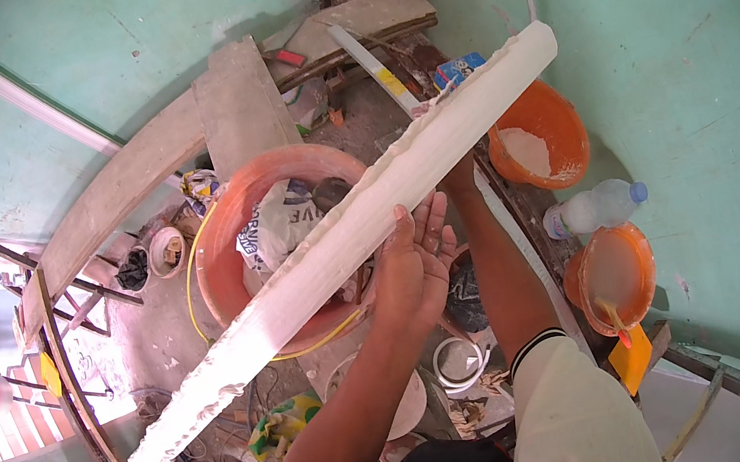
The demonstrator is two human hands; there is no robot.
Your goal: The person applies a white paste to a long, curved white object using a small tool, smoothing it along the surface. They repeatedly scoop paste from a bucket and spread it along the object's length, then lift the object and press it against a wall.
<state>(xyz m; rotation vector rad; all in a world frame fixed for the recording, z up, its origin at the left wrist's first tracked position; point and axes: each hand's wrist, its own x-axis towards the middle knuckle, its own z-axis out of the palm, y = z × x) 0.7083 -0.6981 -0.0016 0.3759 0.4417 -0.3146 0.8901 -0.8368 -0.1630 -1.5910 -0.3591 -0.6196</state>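
A long white plaster moulding (401,181) lies diagonally across the view, over the large orange tub. Its upper edge is ragged, and its lower left end is rough and narrow. My left hand (417,260) is palm up below the moulding's near edge, fingers apart, with the thumb against that edge. My right hand (458,178) reaches beneath the moulding and supports it. The moulding hides most of this hand; fingertips show at the far edge. The orange tub (218,258) contains a white printed bag (275,228) and a dark round object.
Planks (244,105) form a raised platform at the back. On the right are an orange bowl of white powder (561,133), a plastic bottle (596,207) and an orange bucket (639,268) of pale liquid. A metal straightedge (371,67) leans near the wall. Debris litters the floor.
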